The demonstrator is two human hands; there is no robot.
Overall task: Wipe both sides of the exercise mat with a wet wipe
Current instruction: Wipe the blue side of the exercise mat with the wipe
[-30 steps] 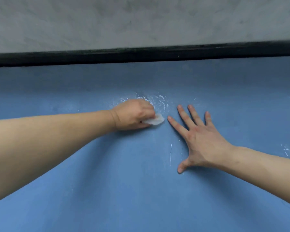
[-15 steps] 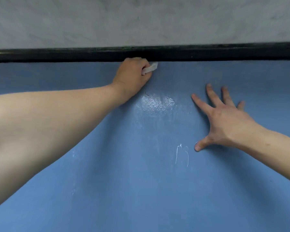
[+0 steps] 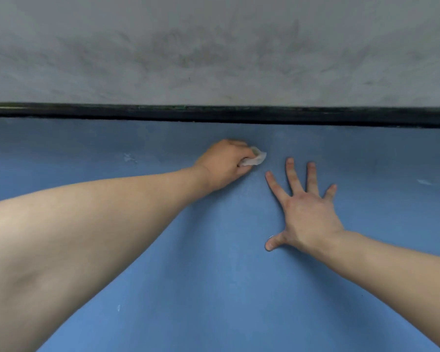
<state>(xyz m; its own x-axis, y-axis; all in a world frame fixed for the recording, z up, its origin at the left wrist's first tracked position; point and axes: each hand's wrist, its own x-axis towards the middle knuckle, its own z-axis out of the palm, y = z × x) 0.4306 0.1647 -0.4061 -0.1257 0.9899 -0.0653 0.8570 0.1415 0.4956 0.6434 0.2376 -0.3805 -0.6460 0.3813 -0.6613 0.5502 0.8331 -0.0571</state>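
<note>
Mat (image 3: 214, 288) unlabelled; left hand (image 3: 222, 165) grips wipe (image 3: 255, 158), right hand (image 3: 306, 214) flat.

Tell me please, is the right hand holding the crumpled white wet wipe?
No, the left hand grips the wet wipe; the right hand lies flat.

Exercise mat (image 3: 214, 288): blue, laid flat, filling the lower view; its dark far edge lies at 12 o'clock. Wet wipe (image 3: 254, 158): white, crumpled, pressed against the mat surface near that far edge.
</note>
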